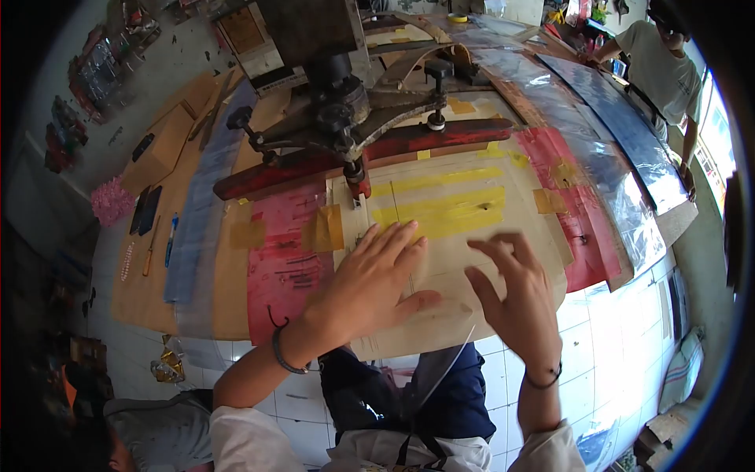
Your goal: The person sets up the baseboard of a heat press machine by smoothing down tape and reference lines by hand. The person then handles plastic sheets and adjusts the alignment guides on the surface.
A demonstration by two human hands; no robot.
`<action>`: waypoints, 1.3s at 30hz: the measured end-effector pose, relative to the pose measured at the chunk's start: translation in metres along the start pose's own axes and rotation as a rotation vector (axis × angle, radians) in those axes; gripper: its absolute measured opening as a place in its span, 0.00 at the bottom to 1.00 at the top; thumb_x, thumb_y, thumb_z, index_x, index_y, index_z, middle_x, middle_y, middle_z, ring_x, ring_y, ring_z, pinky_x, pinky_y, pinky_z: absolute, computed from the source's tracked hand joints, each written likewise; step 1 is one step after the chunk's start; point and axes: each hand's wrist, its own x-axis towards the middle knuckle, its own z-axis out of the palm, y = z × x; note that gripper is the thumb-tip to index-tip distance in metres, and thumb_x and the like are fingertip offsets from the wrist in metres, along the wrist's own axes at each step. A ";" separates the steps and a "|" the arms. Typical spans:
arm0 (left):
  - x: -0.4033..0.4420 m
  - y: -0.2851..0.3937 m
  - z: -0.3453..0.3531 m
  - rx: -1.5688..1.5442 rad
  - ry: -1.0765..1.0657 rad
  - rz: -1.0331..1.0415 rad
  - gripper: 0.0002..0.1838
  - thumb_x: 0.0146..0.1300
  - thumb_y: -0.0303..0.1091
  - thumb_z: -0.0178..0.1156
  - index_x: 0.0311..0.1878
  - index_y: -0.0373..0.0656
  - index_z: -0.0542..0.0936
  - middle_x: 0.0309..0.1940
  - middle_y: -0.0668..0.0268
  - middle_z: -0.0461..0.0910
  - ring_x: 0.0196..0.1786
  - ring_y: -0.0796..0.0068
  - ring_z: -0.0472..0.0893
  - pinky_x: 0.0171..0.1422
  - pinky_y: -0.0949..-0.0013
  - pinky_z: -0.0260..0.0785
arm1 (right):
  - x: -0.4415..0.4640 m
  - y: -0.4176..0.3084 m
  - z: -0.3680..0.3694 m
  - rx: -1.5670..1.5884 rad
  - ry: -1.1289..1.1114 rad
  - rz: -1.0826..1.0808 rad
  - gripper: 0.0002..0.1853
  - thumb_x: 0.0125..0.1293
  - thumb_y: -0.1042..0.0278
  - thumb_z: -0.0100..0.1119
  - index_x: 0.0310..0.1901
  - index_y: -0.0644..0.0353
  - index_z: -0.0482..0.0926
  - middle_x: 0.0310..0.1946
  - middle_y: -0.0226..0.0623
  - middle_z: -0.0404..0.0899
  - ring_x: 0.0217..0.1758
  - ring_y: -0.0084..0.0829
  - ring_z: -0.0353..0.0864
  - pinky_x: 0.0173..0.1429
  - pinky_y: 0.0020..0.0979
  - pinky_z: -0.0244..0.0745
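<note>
My left hand [377,279] lies flat with its fingers spread on a cream sheet [448,283] that has yellow tape strips [440,212] across it. Just over the right part of this sheet is my right hand [511,287], fingers apart and curved, holding nothing. Beyond my left fingertips, the red-tipped foot of a metal machine [358,185] comes down at the sheet's upper left. Red sheets [287,259] show on both sides of the cream one, with brown tape [322,228] over the left edge. A dark red curved bar [275,175] crosses behind.
Long clear plastic strips [200,212] run along the left of the table, near a blue pen [171,240] and phones [145,210]. A person [661,75] stands at the far right beside a blue panel [621,126]. Someone in grey [161,433] is at the lower left.
</note>
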 end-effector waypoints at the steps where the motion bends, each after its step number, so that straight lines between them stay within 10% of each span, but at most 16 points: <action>1: 0.002 -0.001 -0.001 -0.013 -0.015 0.000 0.42 0.67 0.61 0.58 0.69 0.32 0.69 0.73 0.42 0.62 0.76 0.46 0.62 0.81 0.49 0.52 | 0.014 0.004 0.000 -0.090 0.010 -0.109 0.18 0.67 0.68 0.65 0.57 0.58 0.82 0.59 0.47 0.76 0.55 0.44 0.83 0.57 0.43 0.77; 8: 0.001 -0.010 0.008 0.080 0.006 -0.076 0.44 0.68 0.57 0.58 0.70 0.24 0.64 0.74 0.41 0.60 0.79 0.49 0.58 0.84 0.50 0.44 | 0.053 0.039 0.047 -0.251 -0.226 -0.493 0.33 0.75 0.45 0.49 0.71 0.63 0.68 0.73 0.54 0.63 0.79 0.49 0.58 0.83 0.50 0.46; 15: -0.015 0.009 0.001 0.061 -0.052 -0.035 0.42 0.67 0.49 0.62 0.72 0.24 0.62 0.74 0.41 0.60 0.78 0.48 0.59 0.83 0.47 0.46 | 0.056 0.043 0.053 -0.299 -0.212 -0.461 0.34 0.75 0.43 0.48 0.72 0.61 0.68 0.74 0.54 0.62 0.80 0.48 0.56 0.83 0.49 0.45; 23: -0.087 0.103 0.055 -0.310 0.141 -0.060 0.26 0.60 0.45 0.70 0.59 0.42 0.81 0.70 0.47 0.67 0.72 0.41 0.67 0.74 0.40 0.60 | 0.058 0.044 0.056 -0.290 -0.220 -0.448 0.35 0.75 0.41 0.46 0.73 0.58 0.67 0.76 0.50 0.59 0.81 0.45 0.54 0.84 0.47 0.43; 26: -0.110 0.147 0.114 -0.835 -0.020 -0.075 0.18 0.64 0.39 0.67 0.52 0.41 0.81 0.53 0.58 0.80 0.59 0.55 0.79 0.71 0.48 0.66 | 0.060 0.045 0.059 -0.305 -0.201 -0.447 0.35 0.75 0.40 0.46 0.73 0.58 0.67 0.76 0.50 0.59 0.82 0.44 0.54 0.84 0.47 0.42; 30: -0.118 0.155 0.127 -0.752 -0.750 0.386 0.15 0.63 0.35 0.65 0.53 0.44 0.82 0.37 0.64 0.83 0.36 0.63 0.85 0.48 0.62 0.79 | 0.061 0.047 0.063 -0.334 -0.180 -0.452 0.35 0.75 0.39 0.45 0.72 0.59 0.67 0.76 0.50 0.60 0.82 0.44 0.54 0.84 0.47 0.42; 32: -0.110 0.139 0.080 -1.037 -0.120 0.230 0.13 0.62 0.33 0.66 0.49 0.44 0.84 0.33 0.65 0.84 0.32 0.65 0.84 0.40 0.63 0.79 | 0.062 0.050 0.066 -0.335 -0.167 -0.465 0.35 0.75 0.39 0.45 0.72 0.59 0.67 0.76 0.51 0.60 0.82 0.45 0.54 0.84 0.47 0.42; 35: -0.082 0.090 0.021 -0.584 0.429 0.116 0.11 0.56 0.31 0.69 0.42 0.41 0.87 0.35 0.63 0.86 0.37 0.63 0.85 0.46 0.63 0.79 | 0.062 0.054 0.069 -0.317 -0.156 -0.486 0.35 0.75 0.39 0.45 0.72 0.59 0.67 0.75 0.51 0.61 0.82 0.45 0.54 0.84 0.47 0.42; 39: -0.044 0.032 0.010 -0.010 0.207 -0.127 0.32 0.62 0.54 0.67 0.59 0.37 0.80 0.64 0.50 0.75 0.69 0.49 0.72 0.77 0.44 0.59 | 0.060 0.058 0.073 -0.342 -0.106 -0.510 0.33 0.75 0.41 0.45 0.72 0.58 0.69 0.75 0.50 0.63 0.81 0.45 0.55 0.84 0.47 0.43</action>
